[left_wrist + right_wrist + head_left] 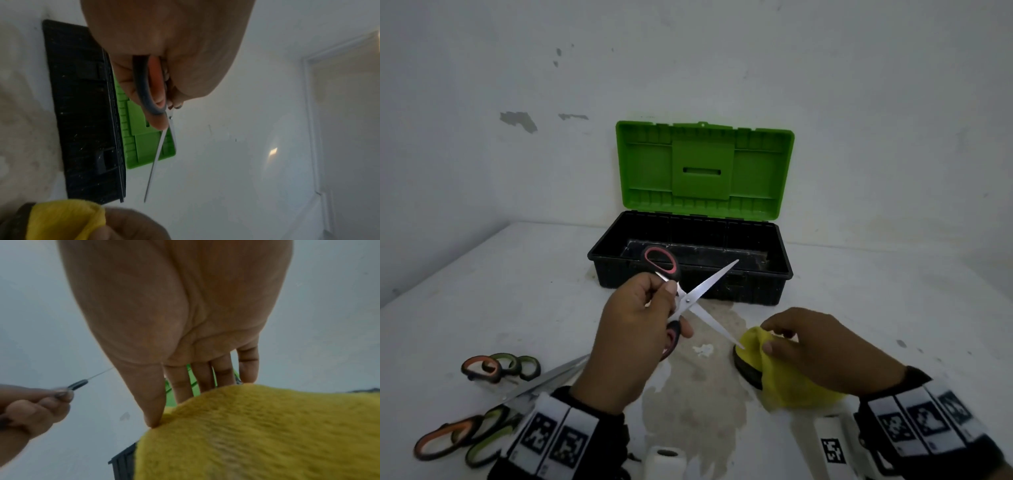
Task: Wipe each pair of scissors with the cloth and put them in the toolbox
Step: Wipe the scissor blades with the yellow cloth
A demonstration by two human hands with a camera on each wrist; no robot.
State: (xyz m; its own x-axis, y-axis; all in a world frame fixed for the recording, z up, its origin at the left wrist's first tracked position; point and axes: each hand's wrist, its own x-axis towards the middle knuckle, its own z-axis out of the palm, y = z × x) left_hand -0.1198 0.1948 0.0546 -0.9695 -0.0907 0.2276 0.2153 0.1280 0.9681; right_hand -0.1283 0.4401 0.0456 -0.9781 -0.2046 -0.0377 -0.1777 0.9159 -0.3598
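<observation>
Scissors (pixel 690 301) with red-lined black handles, blades spread wide, sit gripped in the left hand (pixel 631 337) fingers (pixel 666 291), the lower blade tip touching the yellow cloth (pixel 784 373) pinched by the right hand (pixel 825 349) fingers (pixel 777 329), near the open toolbox (pixel 690 274) beyond both hands.

A white wall (pixel 722 61) rises behind the bench (pixel 482 291), its paint chipped in grey patches (pixel 518 120) up and to the left of where the two meet. The bench is white too, with a broad brownish stain (pixel 698 394) spread across its middle and a small white scrap (pixel 703 349) lying on that stain. In the left wrist view, a pale door frame (pixel 312 113) is set in the wall, and a small bright patch of light (pixel 273 151) falls on the wall just beside that frame. The light is dim and even.
</observation>
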